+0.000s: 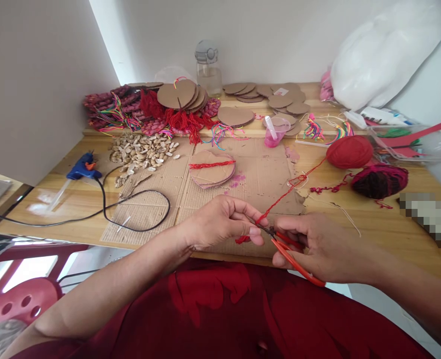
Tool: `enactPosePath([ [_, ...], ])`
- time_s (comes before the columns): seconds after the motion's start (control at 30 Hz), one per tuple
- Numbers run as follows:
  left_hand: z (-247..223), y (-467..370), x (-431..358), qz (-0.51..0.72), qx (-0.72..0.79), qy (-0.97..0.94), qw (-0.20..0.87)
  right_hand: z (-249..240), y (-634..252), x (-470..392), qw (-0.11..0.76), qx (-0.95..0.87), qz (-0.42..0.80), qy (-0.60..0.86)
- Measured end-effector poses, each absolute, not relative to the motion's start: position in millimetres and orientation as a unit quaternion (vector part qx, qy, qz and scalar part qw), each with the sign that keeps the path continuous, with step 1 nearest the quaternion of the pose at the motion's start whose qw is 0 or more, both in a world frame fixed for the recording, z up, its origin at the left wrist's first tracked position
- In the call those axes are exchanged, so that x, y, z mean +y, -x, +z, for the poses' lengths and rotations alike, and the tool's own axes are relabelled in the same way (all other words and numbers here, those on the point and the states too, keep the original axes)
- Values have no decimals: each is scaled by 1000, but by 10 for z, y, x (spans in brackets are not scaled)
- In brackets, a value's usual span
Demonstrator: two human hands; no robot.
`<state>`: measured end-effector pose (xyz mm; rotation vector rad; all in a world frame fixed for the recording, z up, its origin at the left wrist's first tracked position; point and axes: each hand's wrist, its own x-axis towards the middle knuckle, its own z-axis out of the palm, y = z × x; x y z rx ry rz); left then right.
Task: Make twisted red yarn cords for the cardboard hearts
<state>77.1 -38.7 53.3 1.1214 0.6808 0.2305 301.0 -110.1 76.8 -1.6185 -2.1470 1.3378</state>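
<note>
My left hand (pixel 229 222) pinches the red yarn (pixel 276 203) near the table's front edge. My right hand (pixel 310 247) holds orange-handled scissors (pixel 297 264), whose dark blades reach the yarn beside my left fingertips. From there the strand runs up and right to a red yarn ball (pixel 349 151). A red yarn end (pixel 242 240) hangs below my left fingers. Beyond my hands, a bundle of red strands (pixel 212 164) lies across stacked cardboard rounds (pixel 213 177).
A blue glue gun (pixel 83 167) with a looping black cord lies left, near peanut shells (pixel 141 152). Behind stand a bottle (pixel 208 75), a pink cup (pixel 274 133) and cardboard pieces (pixel 235 116). A dark pink yarn ball (pixel 379 180) is at right, below a plastic tray (pixel 403 152).
</note>
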Motion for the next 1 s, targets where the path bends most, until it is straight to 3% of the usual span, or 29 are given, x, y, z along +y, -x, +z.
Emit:
enactPosePath([
  [0.2, 538, -758, -386, 103, 312, -518, 790, 795, -2991, -1078, 79, -703, 470, 528],
  [0.43, 501, -737, -371, 126, 318, -529, 776, 666, -3058, -1093, 169, -672, 507, 512],
  [0.53, 539, -604, -299, 166, 339, -546, 748, 579, -3123, -1128, 143, -666, 500, 534],
  [0.77, 763, -71, -33, 376, 426, -578, 585, 387, -3150, -1210, 13, -797, 256, 546],
  [1.0, 975, 292, 104, 415, 502, -615, 444, 216, -3223, -1186, 24, -840, 72, 537],
])
